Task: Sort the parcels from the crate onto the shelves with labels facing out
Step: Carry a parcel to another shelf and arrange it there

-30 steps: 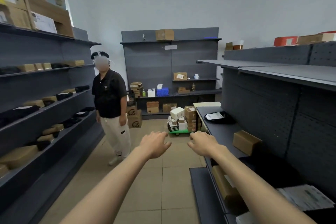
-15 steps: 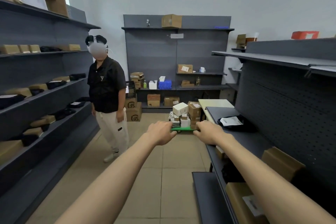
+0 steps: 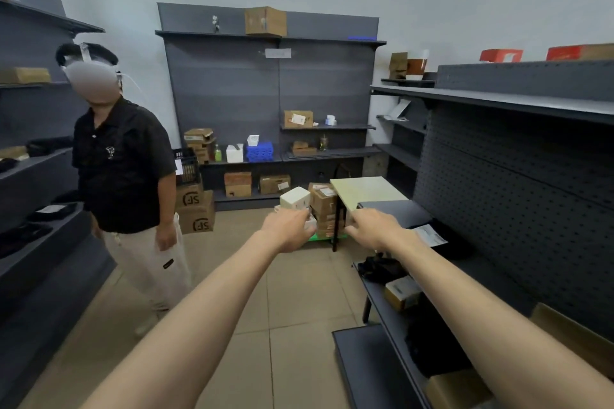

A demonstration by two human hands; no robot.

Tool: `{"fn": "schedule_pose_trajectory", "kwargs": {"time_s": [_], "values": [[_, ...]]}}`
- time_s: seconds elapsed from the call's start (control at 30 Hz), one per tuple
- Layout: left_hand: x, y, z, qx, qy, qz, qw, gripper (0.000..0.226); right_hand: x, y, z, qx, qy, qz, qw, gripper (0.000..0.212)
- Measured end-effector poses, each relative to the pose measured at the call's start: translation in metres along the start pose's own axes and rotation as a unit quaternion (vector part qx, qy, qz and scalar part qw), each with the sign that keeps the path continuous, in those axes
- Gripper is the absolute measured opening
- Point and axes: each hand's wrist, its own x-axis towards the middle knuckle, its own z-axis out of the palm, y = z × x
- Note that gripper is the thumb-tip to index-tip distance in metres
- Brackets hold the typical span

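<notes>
Shelving (image 3: 518,176) off to the right of the right grip (image 3: 373,229) is dark grey with a dotted pegboard pattern on the back panel. Just past the left grip (image 3: 287,231) there's a white box (image 3: 295,198) on top of plain brown cardboard parcels (image 3: 324,206), all sitting on something bright green (image 3: 320,236). Pale yellowish-green tabletop (image 3: 365,189) right behind the right grip. Farther back, a bright blue crate (image 3: 259,152). Floor (image 3: 299,309) is beige tile. Person to the left of the left grip has a black shirt (image 3: 121,162) and cream trousers (image 3: 149,262).
</notes>
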Motion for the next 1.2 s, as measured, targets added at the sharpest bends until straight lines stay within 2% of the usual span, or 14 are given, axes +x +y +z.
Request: {"fn": "schedule_pose_trajectory", "kwargs": {"time_s": [0.27, 0.43, 0.6, 0.67, 0.8, 0.9, 1.0, 1.2], "values": [[0.134, -0.024, 0.037, -0.001, -0.013, 0.043, 0.999, 0.04, 0.13, 0.039, 0.038, 0.015, -0.006, 0.009, 1.0, 0.017], [0.234, -0.031, 0.037, 0.01, -0.012, 0.058, 0.998, 0.042, 0.222, 0.076, 0.044, 0.008, 0.015, 0.036, 0.999, 0.033], [0.318, -0.034, 0.045, -0.016, -0.001, 0.079, 0.997, 0.035, 0.303, 0.106, 0.056, -0.01, 0.014, 0.044, 0.999, 0.027], [0.346, -0.034, 0.052, -0.027, -0.011, 0.093, 0.995, 0.033, 0.324, 0.115, 0.062, -0.01, 0.008, 0.057, 0.998, 0.033], [0.408, -0.028, 0.07, -0.041, -0.016, 0.123, 0.991, 0.042, 0.355, 0.141, 0.071, -0.018, 0.015, 0.09, 0.996, 0.037], [0.45, -0.01, 0.085, -0.039, -0.029, 0.17, 0.984, 0.051, 0.364, 0.168, 0.074, -0.03, 0.009, 0.143, 0.989, 0.037], [0.489, 0.018, 0.097, -0.039, -0.027, 0.242, 0.969, 0.052, 0.359, 0.197, 0.072, -0.03, 0.0, 0.215, 0.976, 0.028], [0.534, 0.098, 0.103, -0.051, -0.046, 0.411, 0.909, 0.048, 0.302, 0.241, 0.06, -0.005, 0.008, 0.405, 0.914, 0.032]]}}
